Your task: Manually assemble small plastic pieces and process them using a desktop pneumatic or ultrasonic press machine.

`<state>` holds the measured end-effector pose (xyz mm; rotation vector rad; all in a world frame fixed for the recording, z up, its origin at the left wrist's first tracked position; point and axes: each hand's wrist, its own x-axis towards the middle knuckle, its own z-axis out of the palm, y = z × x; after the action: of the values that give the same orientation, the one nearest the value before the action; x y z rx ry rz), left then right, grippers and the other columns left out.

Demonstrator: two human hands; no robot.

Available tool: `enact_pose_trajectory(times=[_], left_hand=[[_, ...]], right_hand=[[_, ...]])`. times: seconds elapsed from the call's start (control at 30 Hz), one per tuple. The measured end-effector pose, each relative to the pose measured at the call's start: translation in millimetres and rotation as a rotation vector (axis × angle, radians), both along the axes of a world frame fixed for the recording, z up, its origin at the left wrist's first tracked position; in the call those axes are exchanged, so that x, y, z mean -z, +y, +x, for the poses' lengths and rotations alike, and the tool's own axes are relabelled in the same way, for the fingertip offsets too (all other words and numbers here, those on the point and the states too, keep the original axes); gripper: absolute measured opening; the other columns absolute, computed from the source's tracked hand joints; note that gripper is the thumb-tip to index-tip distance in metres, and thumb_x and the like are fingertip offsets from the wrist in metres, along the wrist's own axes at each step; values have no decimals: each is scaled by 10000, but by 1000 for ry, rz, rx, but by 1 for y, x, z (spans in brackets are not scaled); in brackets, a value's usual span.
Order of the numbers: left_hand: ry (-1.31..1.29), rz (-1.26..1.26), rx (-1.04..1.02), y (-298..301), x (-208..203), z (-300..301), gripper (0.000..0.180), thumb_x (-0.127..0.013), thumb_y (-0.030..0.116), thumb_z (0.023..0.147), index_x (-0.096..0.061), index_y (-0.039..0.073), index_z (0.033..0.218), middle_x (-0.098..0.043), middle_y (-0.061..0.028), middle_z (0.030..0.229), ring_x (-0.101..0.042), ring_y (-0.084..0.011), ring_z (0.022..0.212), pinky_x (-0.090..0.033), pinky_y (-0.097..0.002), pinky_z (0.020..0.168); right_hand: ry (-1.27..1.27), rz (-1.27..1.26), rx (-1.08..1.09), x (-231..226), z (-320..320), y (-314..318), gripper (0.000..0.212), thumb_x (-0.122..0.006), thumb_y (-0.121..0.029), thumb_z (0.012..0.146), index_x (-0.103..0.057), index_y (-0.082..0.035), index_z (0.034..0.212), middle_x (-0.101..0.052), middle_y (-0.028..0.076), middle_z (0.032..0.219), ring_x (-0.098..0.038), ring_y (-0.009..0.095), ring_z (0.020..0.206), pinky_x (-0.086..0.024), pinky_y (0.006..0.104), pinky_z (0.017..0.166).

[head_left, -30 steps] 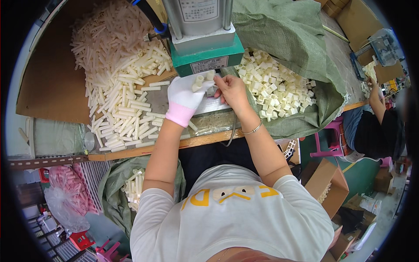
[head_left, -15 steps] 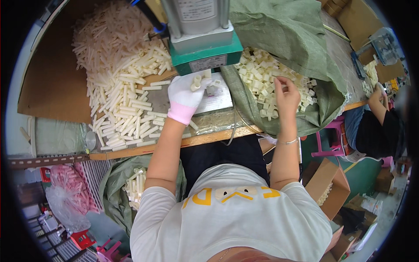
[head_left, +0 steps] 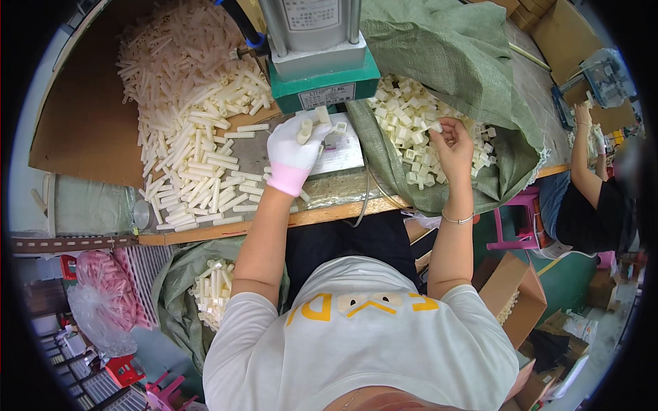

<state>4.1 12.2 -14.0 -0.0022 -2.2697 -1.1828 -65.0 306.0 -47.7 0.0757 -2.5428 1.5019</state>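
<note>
My left hand (head_left: pixel 290 149), in a white glove with a pink cuff, is closed around a cream plastic tube (head_left: pixel 303 132) beneath the green head of a press (head_left: pixel 329 85). Another short cream piece (head_left: pixel 322 115) stands out by its fingertips. Just right of the glove, a small square cream piece (head_left: pixel 340 127) sits over the metal plate (head_left: pixel 346 156). Bare, with a bracelet at the wrist, my right hand (head_left: pixel 455 147) hovers over a green woven sack (head_left: pixel 514 157) full of square cream pieces (head_left: pixel 411 130). Its thumb and fingers pinch one small square piece (head_left: pixel 436 127).
A large heap of cream tubes (head_left: pixel 199 137) covers the left of the bench, against a cardboard wall (head_left: pixel 82 116). Below the wooden bench edge (head_left: pixel 322 218) stands another sack (head_left: pixel 175 294) holding tubes. An open carton (head_left: pixel 524 288) and a co-worker (head_left: pixel 589 205) are at the right.
A square piece now shows in my right hand's fingertips, which earlier looked bare. My left hand stays at the press, nearly unmoved. The co-worker's arm has reached farther away.
</note>
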Motion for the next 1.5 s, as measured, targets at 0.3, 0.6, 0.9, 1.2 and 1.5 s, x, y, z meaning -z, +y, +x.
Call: enact_pose_trajectory(times=[0.3,0.6,0.9,1.2,1.5], left_hand=[[-885,-381,-27,-133,-35,220,310,-765,249,686,-688,63,922,-661,-153,797,-658,-232,703,-498,-351,640],[-399,65,-188,-136,-5,130,349,-645,214,876,-615,35,1174,-665,-180,1045,-639,-270,1028,-484,-316,867],[-978,-794,-148,-112,16,-44,359,-516,376,916,-643,69,1052,-675,-166,1005,-640,-335,967,-501,-433,823],[-593,-80,-132,-83,12,-3,331,-669,213,828,-588,33,1093,-693,-134,884,-682,-255,833,-522,-352,767],[-222,36,26,-9,-9,-12,283,-693,231,826,-714,29,1024,-720,-92,923,-673,-155,838,-505,-278,752]], right_hand=[[-80,-625,-291,-20,16,-29,265,-647,53,836,-539,15,1076,-655,89,997,-634,128,916,-510,227,797],[-174,-673,-419,-7,24,-123,293,-624,59,851,-520,12,1121,-667,121,1043,-642,136,951,-519,217,819],[-44,-320,-404,7,23,-143,223,-647,15,841,-604,18,1060,-692,122,980,-675,159,900,-542,267,778],[169,33,-354,-3,24,-139,194,-670,-23,828,-632,8,1016,-702,137,866,-703,202,777,-555,289,687],[215,-5,-359,-1,25,-141,191,-659,-19,794,-619,-10,981,-655,210,811,-655,355,736,-519,405,652]])
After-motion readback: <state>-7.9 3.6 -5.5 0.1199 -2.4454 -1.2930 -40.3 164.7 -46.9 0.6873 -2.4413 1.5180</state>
